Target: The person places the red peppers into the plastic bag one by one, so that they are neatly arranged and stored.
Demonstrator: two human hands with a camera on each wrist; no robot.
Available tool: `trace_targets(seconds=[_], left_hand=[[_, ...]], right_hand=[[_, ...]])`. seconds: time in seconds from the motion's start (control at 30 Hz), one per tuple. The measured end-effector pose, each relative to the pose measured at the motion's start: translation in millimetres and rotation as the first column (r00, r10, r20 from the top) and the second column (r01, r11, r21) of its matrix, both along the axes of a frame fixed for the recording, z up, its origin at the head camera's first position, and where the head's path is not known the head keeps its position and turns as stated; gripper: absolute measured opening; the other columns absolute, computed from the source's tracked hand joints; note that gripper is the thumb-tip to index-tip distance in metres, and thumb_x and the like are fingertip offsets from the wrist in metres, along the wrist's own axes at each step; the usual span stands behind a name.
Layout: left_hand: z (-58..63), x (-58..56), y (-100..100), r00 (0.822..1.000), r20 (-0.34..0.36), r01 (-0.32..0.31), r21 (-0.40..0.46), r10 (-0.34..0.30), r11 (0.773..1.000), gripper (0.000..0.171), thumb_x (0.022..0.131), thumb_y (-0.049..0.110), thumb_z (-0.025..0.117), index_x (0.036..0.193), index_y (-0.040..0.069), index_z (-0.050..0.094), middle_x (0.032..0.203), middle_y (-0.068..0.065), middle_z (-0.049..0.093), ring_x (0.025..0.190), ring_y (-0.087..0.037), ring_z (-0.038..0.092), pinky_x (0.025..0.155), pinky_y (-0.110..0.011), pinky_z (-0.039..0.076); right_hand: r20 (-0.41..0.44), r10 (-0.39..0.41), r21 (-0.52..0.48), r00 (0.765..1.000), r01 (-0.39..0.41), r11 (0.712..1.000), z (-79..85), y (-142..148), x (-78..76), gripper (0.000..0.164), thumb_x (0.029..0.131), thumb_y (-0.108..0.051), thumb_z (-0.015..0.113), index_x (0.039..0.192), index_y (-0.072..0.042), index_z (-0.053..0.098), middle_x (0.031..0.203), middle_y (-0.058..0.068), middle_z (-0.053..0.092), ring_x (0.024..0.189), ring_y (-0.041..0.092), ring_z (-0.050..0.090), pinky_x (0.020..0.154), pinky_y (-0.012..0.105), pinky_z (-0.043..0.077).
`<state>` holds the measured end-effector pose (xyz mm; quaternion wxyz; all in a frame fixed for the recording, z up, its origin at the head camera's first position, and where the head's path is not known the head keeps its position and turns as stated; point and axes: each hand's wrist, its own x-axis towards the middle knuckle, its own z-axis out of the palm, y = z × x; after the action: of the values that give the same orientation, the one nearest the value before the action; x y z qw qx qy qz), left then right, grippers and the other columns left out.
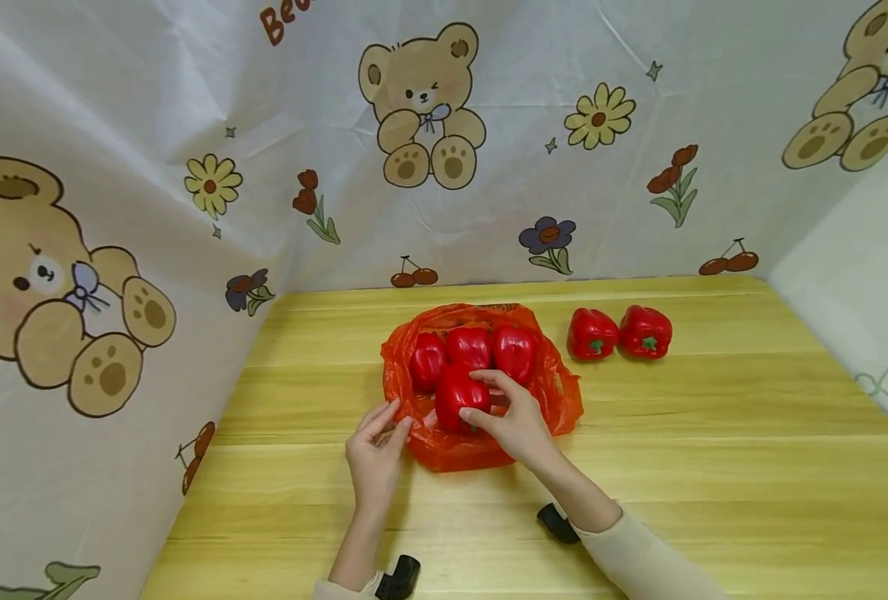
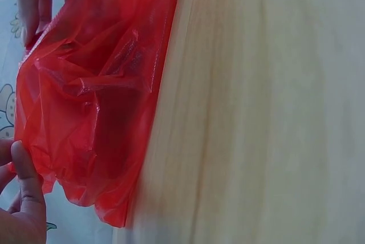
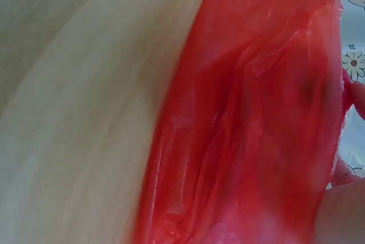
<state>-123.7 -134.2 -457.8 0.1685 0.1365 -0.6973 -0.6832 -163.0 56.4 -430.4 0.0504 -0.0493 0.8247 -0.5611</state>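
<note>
1. Red bell pepper, the held one: within the mouth of the red plastic bag, on the near side of three bell peppers in a row. Long axis runs roughly near to far; a bit of green shows at the near end.
2. Key relation: this pepper lies directly left of the right hand, which grips it between thumb and fingers. Whether its underside touches the bag cannot be told.
3. Left hand: thumb and fingers pinch the bag's left near edge, just beside the pepper but apart from it.
4. Two more peppers sit side by side on the counter, beyond the bag's right side, green stems towards the person. Right hand is the nearer one.
5. Views compared: head shows the bag's contents from above. Left wrist shows the bag's near wall side-on, film hiding the peppers. Right wrist adds a red sliver beside a fingertip at the rim, probably the held pepper.
</note>
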Motion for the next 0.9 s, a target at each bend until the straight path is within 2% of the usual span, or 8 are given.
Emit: trace_targets(seconds=[0.2, 0.53, 0.9], left_hand=[[-0.1, 0.3, -0.3, 1.0, -0.018, 0.002, 0.009, -0.001, 1.0, 0.033, 0.085, -0.007, 0.069, 0.118, -0.006, 0.067, 0.124, -0.022, 0.06, 0.084, -0.005, 0.06, 0.068, -0.013, 0.057], [-0.7, -1.3, -0.4, 1.0, -0.015, 0.002, 0.008, -0.001, 1.0, 0.034, 0.084, -0.008, 0.069, 0.118, -0.004, 0.068, 0.123, -0.02, 0.061, 0.084, -0.006, 0.061, 0.068, -0.013, 0.057], [-1.9, -1.9, -1.5, 0.999, -0.039, 0.008, 0.012, -0.007, 1.0, 0.033, 0.085, -0.007, 0.069, 0.118, -0.006, 0.067, 0.123, -0.023, 0.06, 0.083, -0.005, 0.06, 0.067, -0.013, 0.057]], right_hand=[[0.018, 0.019, 0.009, 1.0, -0.019, 1.0, -4.2, -3.4, 0.5, 0.045, 0.081, -0.019, 0.08, 0.123, -0.024, 0.063, 0.127, 0.006, 0.061, 0.109, 0.031, 0.061, 0.084, 0.041, 0.059], [-0.02, 0.072, 0.048, 0.997, -0.071, 0.996, -4.6, -18.5, -0.5, 0.042, 0.079, -0.015, 0.081, 0.117, -0.022, 0.064, 0.125, 0.004, 0.063, 0.103, 0.028, 0.061, 0.085, 0.042, 0.057], [-0.067, 0.101, 0.134, 0.993, -0.091, 0.987, -13.0, -28.7, -2.7, 0.042, 0.078, -0.017, 0.083, 0.115, -0.016, 0.064, 0.121, 0.011, 0.066, 0.102, 0.034, 0.066, 0.089, 0.049, 0.057]])
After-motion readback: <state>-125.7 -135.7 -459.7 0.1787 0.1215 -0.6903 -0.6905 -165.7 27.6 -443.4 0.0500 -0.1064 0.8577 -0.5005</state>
